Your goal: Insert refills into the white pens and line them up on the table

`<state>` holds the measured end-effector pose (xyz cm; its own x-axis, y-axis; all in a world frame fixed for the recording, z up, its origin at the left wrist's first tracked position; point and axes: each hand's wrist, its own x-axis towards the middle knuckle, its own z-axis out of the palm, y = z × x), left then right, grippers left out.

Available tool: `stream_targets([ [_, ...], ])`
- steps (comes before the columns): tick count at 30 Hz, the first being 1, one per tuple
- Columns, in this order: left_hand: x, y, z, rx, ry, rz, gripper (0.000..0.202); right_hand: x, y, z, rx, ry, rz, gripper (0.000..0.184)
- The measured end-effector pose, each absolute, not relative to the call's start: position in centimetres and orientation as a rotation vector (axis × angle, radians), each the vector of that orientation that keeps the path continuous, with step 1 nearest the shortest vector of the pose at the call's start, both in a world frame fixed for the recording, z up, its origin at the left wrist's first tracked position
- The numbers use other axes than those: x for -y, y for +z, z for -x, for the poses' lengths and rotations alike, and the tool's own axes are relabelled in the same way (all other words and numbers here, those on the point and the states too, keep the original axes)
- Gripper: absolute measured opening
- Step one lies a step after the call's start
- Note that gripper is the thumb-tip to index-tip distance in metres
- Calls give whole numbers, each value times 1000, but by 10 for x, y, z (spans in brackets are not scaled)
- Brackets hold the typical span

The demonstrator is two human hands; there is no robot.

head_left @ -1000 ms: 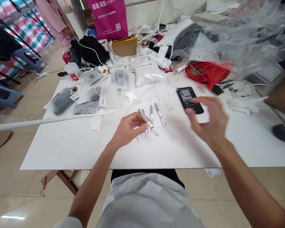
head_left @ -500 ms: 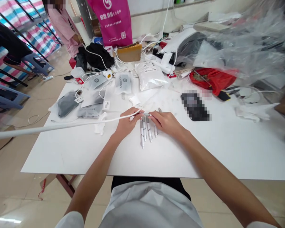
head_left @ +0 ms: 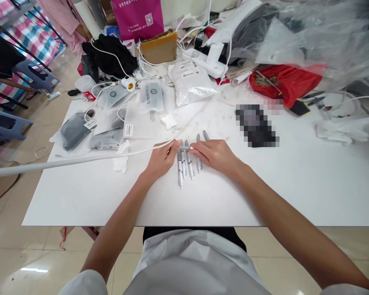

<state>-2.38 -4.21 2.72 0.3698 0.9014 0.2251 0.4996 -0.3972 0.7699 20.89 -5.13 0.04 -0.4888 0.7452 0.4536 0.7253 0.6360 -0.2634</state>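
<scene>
Between my two hands a grey and white pen (head_left: 185, 148) lies sideways, just over the table. My left hand (head_left: 162, 157) pinches its left end between thumb and fingers. At the other end, the fingers of my right hand (head_left: 217, 155) are closed on it. Under and beside the held pen, several similar pens rest on the white table, one clear-tipped pen (head_left: 180, 174) nearest me and another pen (head_left: 199, 162) close to my right fingers. A white cable (head_left: 110, 158) runs in from the left and crosses in front of my left fingers.
Packaged pouches (head_left: 76, 131) and a white plastic parcel (head_left: 192, 84) lie at the back left of the table (head_left: 221, 205). A dark, blurred-out object (head_left: 255, 125), a red bag (head_left: 295, 84) and a white glove (head_left: 341, 133) are to the right. People stand at the far left.
The camera view has tipped downward and shifted slightly. My hands are a little farther apart along the pen, so more of it shows. More of the pens by my right hand is visible.
</scene>
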Motion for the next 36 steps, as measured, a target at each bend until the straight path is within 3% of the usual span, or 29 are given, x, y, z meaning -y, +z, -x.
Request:
stream_targets([
  [3, 42, 27, 23, -1238, 809, -1934, 57, 51, 2, -211, 2321, 52, 1132, 46],
  [7, 39, 24, 24, -1085, 836, -2079, 34, 50, 4, -217, 2297, 40, 1107, 46],
  [10, 37, 20, 26, -951, 916, -2246, 29, 50, 1, -217, 2312, 59, 1125, 50],
  [14, 39, 20, 27, -1027, 884, -2358, 32, 51, -6, -211, 2309, 35, 1129, 52],
  [21, 39, 26, 25, -1310, 716, -2122, 60, 50, -4, -209, 2290, -158, 1002, 37],
  [25, 33, 22, 27, -1147, 843, -2240, 33, 49, 1, -215, 2315, -118, 1039, 34],
  [28, 31, 18, 29, -1051, 953, -2301, 30, 50, 3, -216, 2329, -77, 1057, 35],
  [31, 32, 18, 30, -1165, 964, -2300, 42, 52, 5, -213, 2325, -36, 1052, 35],
  [36, 30, 17, 30, -1008, 983, -2429, 25, 52, 6, -212, 2335, -2, 1062, 34],
])
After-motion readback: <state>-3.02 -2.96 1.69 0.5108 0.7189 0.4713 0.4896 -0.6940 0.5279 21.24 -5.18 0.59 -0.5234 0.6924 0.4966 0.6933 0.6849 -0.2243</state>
